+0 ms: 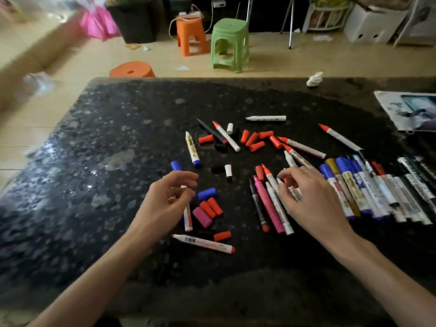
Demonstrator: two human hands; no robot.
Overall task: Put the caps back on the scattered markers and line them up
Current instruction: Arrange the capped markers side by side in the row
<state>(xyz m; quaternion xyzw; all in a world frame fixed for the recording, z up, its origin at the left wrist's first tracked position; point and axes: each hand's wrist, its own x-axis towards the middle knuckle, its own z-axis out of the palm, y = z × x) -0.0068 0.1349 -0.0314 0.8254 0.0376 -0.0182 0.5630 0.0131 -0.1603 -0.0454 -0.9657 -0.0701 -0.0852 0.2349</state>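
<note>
No text can be read with certainty. The white marker [203, 243] lowest in the view carries small dark characters, and the lined-up markers [368, 192] carry printed labels, all too blurred to read.

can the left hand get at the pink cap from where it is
Probably yes: the pink cap lies uncovered just right of the left hand, with only red caps beside it. The white marker between them looks easy to reach over.
</note>
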